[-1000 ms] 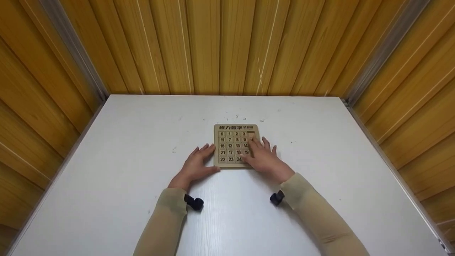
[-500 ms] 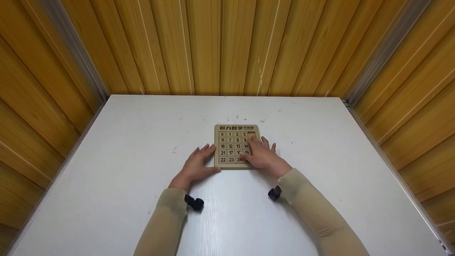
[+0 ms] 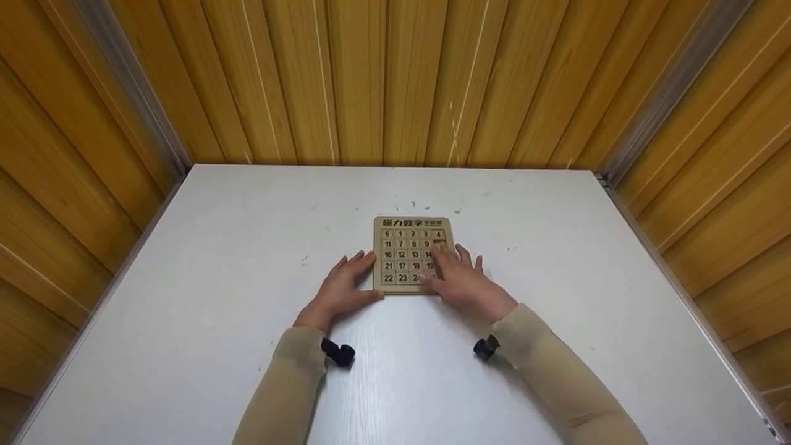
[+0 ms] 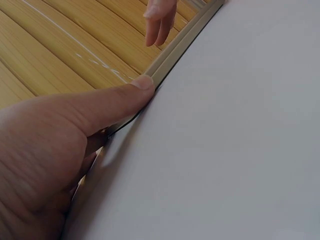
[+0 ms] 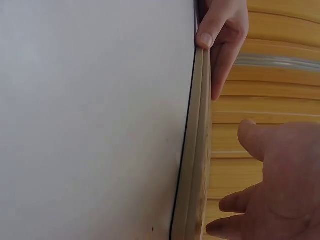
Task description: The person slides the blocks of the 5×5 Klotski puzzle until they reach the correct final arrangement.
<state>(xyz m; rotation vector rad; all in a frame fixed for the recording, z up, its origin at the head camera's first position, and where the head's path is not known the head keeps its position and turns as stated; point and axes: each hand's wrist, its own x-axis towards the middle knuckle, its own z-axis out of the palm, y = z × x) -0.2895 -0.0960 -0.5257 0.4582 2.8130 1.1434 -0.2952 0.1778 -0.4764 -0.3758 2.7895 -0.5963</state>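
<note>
A wooden number sliding puzzle (image 3: pixel 408 255) lies flat on the white table, its rows of numbered tiles facing up. My left hand (image 3: pixel 341 289) holds its near left corner, fingers along the left side and thumb on the front edge. In the left wrist view that thumb (image 4: pixel 117 100) presses against the puzzle's rim. My right hand (image 3: pixel 462 275) lies over the right-hand column, its fingertips touching the tiles and hiding several of them. Tile 4 (image 3: pixel 439 235) sits in the top right corner, with a dark gap just below it. The right wrist view shows the right hand (image 5: pixel 287 175) above the puzzle's face.
The white table (image 3: pixel 247 228) surrounds the puzzle and ends at a yellow wood-patterned wall (image 3: pixel 401 80). Similar panels stand at both sides. A small black camera (image 3: pixel 338 352) is strapped to the left wrist and another black camera (image 3: pixel 486 348) to the right.
Tile 4 has slid up into the top right corner, and the gap is now beneath it. My right hand shifted slightly forward, then back toward me. The left hand stayed in place.
</note>
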